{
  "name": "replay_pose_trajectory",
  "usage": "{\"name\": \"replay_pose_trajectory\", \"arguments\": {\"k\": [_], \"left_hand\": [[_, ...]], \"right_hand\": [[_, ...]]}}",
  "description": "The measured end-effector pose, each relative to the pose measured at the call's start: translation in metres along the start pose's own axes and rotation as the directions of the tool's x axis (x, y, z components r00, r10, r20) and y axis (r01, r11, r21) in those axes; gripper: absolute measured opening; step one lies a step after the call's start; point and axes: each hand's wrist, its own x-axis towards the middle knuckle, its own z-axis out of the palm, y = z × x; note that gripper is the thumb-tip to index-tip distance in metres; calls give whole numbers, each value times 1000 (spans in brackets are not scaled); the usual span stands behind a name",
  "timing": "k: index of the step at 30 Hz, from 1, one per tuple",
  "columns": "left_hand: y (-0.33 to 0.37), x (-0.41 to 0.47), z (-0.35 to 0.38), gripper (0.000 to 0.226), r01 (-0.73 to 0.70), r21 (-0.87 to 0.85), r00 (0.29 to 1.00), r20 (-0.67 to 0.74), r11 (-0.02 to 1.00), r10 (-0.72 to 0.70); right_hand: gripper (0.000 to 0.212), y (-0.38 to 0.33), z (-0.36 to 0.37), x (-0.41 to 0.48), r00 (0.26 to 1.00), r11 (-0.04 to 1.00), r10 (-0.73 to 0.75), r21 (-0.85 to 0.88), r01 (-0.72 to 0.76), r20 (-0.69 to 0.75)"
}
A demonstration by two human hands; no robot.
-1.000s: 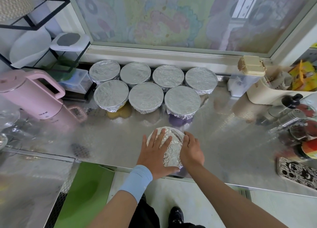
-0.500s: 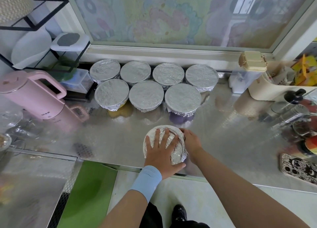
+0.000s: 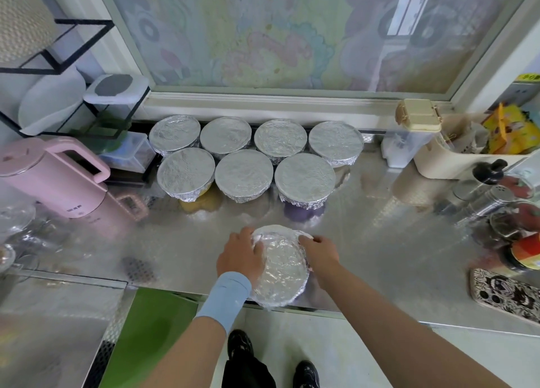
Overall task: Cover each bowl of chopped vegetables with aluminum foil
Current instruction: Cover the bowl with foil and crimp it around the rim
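Head view: seven round foil-capped bowls [image 3: 245, 174] in two rows beyond hands, apparently done. Eighth, crinkled-foil-covered bowl [image 3: 282, 273], between hands at front edge of steel counter [image 3: 380, 241]. Left hand [image 3: 241, 256] and right hand [image 3: 320, 254] curl round its rim, apparently crimping foil. Judgement: last bowl, task nearly complete.

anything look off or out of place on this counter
The foil-covered bowl gripped by the left hand and right hand appears to overhang the front edge of the counter, and its foil is far more crumpled than on the seven bowls behind. No spill visible.
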Motion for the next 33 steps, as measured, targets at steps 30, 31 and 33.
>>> {"name": "replay_pose_trajectory", "arguments": {"k": [30,31,33], "left_hand": [[15,47,0,21,159,-576,987,121,802,-108],[15,47,0,20,155,-589,988,94,793,-123],[14,48,4,19,156,-618,986,52,770,-158]], "right_hand": [[16,-12,4,5,952,907,-302,-293,301,43],[16,-14,7,5,946,900,-322,-300,316,30],[17,-15,10,4,933,887,-359,-316,336,-15]]}}
